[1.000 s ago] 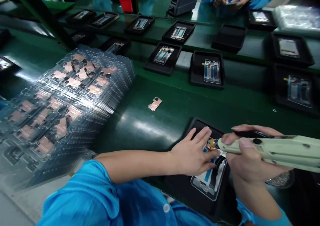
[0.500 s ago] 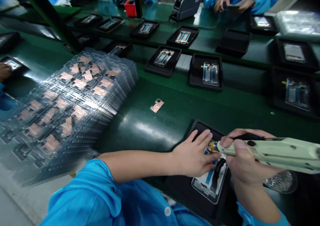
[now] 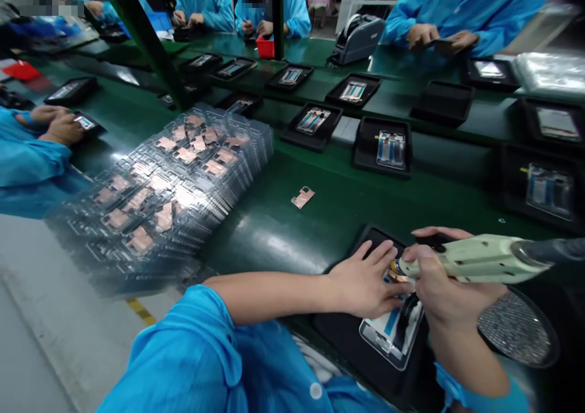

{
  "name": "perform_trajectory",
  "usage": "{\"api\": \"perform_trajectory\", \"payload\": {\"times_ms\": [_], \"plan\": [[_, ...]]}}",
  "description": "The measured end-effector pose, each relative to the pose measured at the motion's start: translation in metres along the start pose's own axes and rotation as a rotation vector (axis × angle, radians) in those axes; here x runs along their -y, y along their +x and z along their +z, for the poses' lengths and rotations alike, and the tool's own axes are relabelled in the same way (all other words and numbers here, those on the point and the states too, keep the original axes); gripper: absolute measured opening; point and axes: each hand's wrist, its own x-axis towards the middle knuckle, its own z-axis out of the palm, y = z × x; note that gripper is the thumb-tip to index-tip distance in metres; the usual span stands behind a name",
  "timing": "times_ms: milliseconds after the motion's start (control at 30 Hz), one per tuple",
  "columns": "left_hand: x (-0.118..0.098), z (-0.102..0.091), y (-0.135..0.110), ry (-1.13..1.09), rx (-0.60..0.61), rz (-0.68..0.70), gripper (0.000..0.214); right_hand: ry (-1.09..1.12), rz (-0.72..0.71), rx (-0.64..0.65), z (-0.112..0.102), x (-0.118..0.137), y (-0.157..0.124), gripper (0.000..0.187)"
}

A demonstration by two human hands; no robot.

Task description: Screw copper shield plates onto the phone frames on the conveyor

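Note:
My left hand lies flat, fingers spread, on a phone frame that sits in a black tray at the near edge of the green belt. My right hand is wrapped round a pale green electric screwdriver. Its tip touches the top of the phone frame, right beside my left fingertips. A loose copper-coloured plate lies on the belt beyond the tray.
A tall stack of clear blister trays holding copper plates stands to the left. A round dish of screws sits to the right. Several black trays with phone frames lie further along the belt. Other people in blue coats work around it.
The view has tilted up and shifted, showing more of the line and the people behind it. Both hands and the screwdriver stay at the same spot on the phone frame.

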Motion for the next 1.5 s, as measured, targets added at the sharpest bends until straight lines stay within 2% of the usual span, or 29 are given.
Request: {"api": "perform_trajectory", "payload": {"times_ms": [433, 567, 600, 700, 767, 867, 1033, 1267, 1500], "plan": [[-0.001, -0.003, 0.000, -0.013, -0.037, -0.017, 0.043, 0.042, -0.044, -0.093, 0.006, 0.005, 0.005, 0.029], [-0.001, -0.004, 0.000, -0.023, -0.026, -0.013, 0.043, 0.120, -0.003, -0.126, 0.002, 0.000, 0.005, 0.033], [-0.001, -0.005, 0.000, -0.023, -0.022, -0.011, 0.043, 0.162, 0.023, -0.098, -0.001, -0.002, 0.006, 0.038], [-0.001, -0.006, 0.001, -0.025, -0.009, -0.012, 0.043, 0.285, 0.079, 0.028, -0.010, -0.012, 0.009, 0.075], [-0.001, -0.006, 0.001, -0.026, -0.012, -0.014, 0.042, 0.309, 0.073, 0.050, -0.015, -0.016, 0.011, 0.086], [-0.001, -0.007, 0.001, -0.021, -0.012, -0.016, 0.043, 0.302, 0.071, 0.015, -0.015, -0.016, 0.012, 0.083], [-0.002, -0.005, 0.000, -0.013, -0.013, -0.016, 0.043, 0.333, 0.208, -0.013, -0.006, -0.007, 0.011, 0.083], [-0.002, -0.006, 0.001, -0.009, -0.022, -0.020, 0.042, 0.271, 0.137, -0.083, -0.005, -0.014, 0.016, 0.084], [-0.002, -0.008, 0.000, -0.012, -0.019, -0.025, 0.043, 0.265, 0.102, 0.012, -0.008, -0.018, 0.018, 0.091]]}}
